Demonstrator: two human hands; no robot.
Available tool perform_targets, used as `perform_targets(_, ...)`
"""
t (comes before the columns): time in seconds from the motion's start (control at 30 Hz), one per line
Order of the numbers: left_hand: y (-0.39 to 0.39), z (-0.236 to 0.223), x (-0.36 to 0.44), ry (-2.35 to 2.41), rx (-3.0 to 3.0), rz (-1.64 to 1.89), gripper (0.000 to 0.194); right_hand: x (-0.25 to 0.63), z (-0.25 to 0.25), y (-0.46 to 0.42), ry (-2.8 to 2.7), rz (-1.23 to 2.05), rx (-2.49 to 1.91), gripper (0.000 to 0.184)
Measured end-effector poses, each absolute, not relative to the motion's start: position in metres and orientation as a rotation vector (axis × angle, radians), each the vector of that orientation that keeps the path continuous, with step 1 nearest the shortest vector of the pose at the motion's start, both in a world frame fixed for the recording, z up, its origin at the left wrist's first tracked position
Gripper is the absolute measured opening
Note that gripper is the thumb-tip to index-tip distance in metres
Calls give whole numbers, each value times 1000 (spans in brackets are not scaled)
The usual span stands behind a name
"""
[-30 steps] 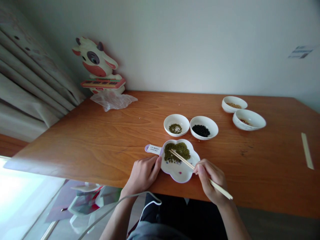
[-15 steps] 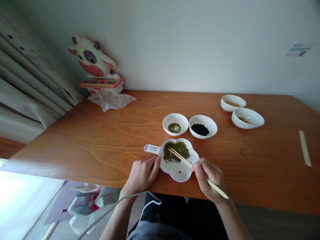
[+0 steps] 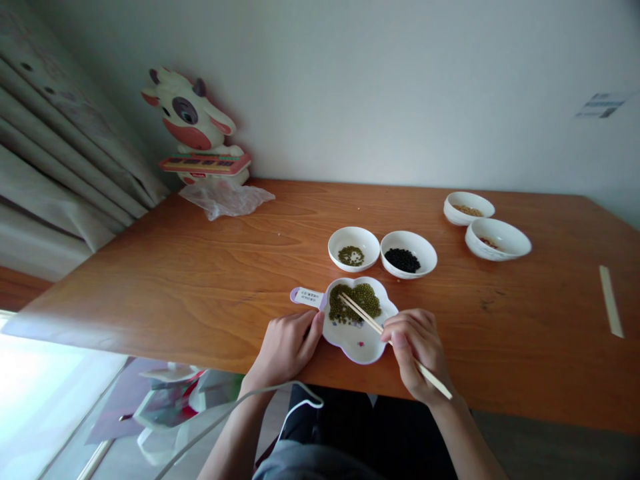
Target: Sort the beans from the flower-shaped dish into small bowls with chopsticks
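A white flower-shaped dish [image 3: 363, 345] with a purple rim and a labelled tab holds a layer of green mung beans [image 3: 365, 297]. My left hand [image 3: 289, 343] rests on the table at the dish's lower left, its fingers curled and its thumb at the rim. In my right hand [image 3: 417, 350] is a pair of wooden chopsticks [image 3: 367, 319], their tips down among the beans; whether a bean sits between them is too small to tell. Just behind the dish stand a white bowl [image 3: 367, 243] with some green beans and another bowl [image 3: 425, 250] with black beans.
At the back right are a bowl [image 3: 477, 200] with yellowish bits and a bowl [image 3: 515, 243] with reddish bits. A cow-shaped toy keyboard [image 3: 200, 133] and a clear plastic bag [image 3: 225, 199] lie back left. A cable [image 3: 240, 403] crosses my left forearm.
The chopstick tips have shifted very slightly within the beans, and my right hand has tilted a little. The whole view has drifted slightly; the left hand stays by the dish.
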State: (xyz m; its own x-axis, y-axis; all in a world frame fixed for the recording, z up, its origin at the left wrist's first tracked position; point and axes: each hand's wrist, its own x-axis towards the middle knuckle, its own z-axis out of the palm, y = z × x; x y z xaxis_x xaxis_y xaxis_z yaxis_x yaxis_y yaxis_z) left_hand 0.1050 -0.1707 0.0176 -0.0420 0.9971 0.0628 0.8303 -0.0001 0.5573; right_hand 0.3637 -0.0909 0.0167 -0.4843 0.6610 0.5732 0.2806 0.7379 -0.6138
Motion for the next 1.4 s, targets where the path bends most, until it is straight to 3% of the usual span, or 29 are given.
perform_targets(1.4,-170,21,106,1940,1895,666,44,360,1,-102,-1732,745,-817,38)
